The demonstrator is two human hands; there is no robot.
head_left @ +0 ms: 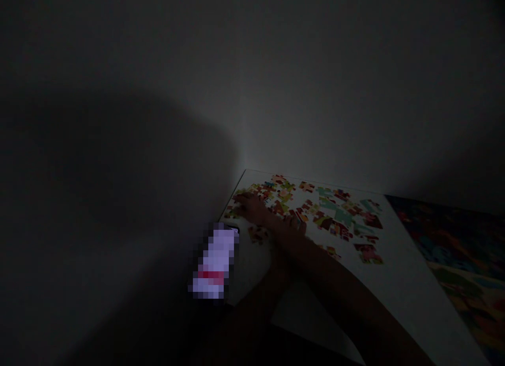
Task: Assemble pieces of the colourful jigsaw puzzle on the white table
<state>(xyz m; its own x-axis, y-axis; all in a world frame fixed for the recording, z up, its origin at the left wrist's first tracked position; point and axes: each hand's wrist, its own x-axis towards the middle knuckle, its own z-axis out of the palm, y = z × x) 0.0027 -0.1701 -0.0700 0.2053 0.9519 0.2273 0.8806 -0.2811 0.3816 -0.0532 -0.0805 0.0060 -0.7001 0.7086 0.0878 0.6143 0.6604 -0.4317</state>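
In dim light, my right hand (252, 208) reaches across to the far left of the white table. Its fingers are stretched out and rest among loose jigsaw puzzle pieces (284, 205). My left hand (296, 225) lies under my crossing right forearm, which hides much of it. The fingers that show are extended, close to several pieces, and I see nothing held in them. One reddish-brown puzzle piece (258, 234) lies apart, just in front of my right hand. More pieces (343, 216) in green, brown and pink spread to the right, some overlapping or joined.
A phone (216, 261) with a lit, blurred screen is at the left edge of the white table (398, 282). Pale walls (307, 92) meet behind the table's far corner. At the right lies a colourful printed surface (453, 266). Dark shadows cover the left side.
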